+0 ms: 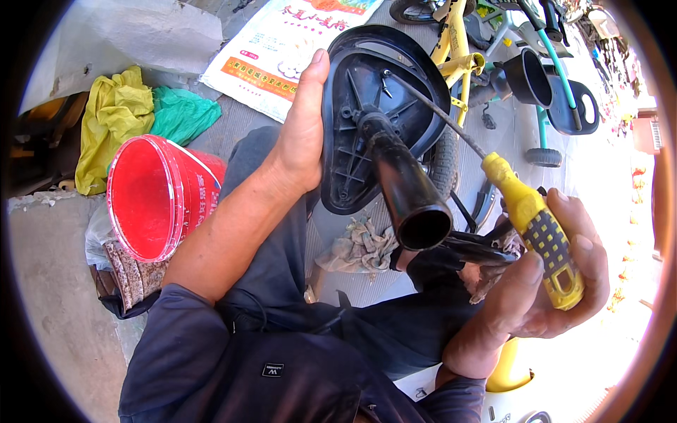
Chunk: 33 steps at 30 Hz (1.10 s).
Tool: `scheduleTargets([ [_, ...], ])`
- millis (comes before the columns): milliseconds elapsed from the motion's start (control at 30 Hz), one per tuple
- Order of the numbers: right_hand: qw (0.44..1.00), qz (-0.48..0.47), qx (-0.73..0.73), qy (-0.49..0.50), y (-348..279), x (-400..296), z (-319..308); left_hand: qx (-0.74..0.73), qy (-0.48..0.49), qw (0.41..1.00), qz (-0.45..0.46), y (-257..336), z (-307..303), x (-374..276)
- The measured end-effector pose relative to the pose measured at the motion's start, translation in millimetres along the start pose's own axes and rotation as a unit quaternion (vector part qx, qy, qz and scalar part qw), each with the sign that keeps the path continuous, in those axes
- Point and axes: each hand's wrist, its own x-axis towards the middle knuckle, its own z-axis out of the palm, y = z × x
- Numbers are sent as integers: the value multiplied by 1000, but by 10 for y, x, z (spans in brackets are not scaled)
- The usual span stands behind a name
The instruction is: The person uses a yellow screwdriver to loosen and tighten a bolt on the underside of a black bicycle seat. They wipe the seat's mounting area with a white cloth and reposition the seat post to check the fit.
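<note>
My left hand [301,127] grips the left edge of a black plastic seat [338,174], its ribbed underside facing up. A black metal tube [404,195] sticks out of the seat's underside, its hollow end towards me. In my right hand [560,280] is a screwdriver [539,222] with a yellow and black handle. Its shaft slants up and left over the seat, the tip at a screw post near the top of the underside. A small loose-looking screw [387,91] shows beside the tip. My left fingers are hidden behind the seat.
A red plastic bucket [174,195] lies tipped at the left, by yellow [113,116] and green bags [182,113]. A printed white sack [248,58] is ahead. Beyond the seat stands a yellow bicycle frame [460,69]. A crumpled rag [362,248] lies on the floor between my legs.
</note>
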Motion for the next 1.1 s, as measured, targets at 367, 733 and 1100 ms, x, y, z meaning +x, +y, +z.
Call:
scheduleTargets([
  [367,997,-6,-59,40,-48,-4,5,32,-15,999,12,-25,-46,3],
  [733,993,49,-74,83,-30,23,42,64,-12,998,24,-46,-69,12],
  [1100,987,146,-47,39,-302,261,87,62,-40,997,29,-49,-65,23],
])
